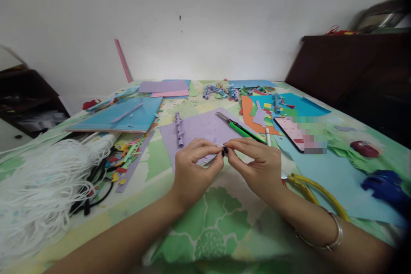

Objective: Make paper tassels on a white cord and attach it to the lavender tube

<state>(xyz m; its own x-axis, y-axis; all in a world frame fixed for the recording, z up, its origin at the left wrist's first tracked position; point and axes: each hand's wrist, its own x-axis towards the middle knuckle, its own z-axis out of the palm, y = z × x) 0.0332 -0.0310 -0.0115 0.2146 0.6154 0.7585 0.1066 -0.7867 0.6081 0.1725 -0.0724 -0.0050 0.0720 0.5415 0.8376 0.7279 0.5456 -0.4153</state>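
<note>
Two pinches meet on a fine white strand

The left hand (199, 167) and right hand (257, 165) meet above the near middle of the surface (253, 227), thumbs and forefingers nearly touching. Each grip is narrow, closed to a pinch on what looks like a thin white strand (219, 145); a short arc shows between the fingertips, and the fingers hide the rest. Whether something tiny is pinched with it, I cannot tell.

The strand should weigh next to nothing and be limp, bending wherever it isn't pulled taut. Being so fine, it could slip or roll between the fingertips, so it is best held by the pads, close to the spot being worked. It probably bears a light tug.

Clock directions are taken from the hands, twelve pointing to the wall. At ten o'clock a rolled lilac tube (179, 130) lies on a lilac sheet (205, 122); it looks light and easily crushed, better lifted by its ends than squeezed mid-length. The green cutter (239, 129) is near one o'clock, its blade apparently out, so it is safest taken by the handle. The phone (290, 135) lies toward two, yellow-handled scissors (316, 184) at four, and a loose, tangle-prone heap of white cord (41, 188) at eight.
</note>
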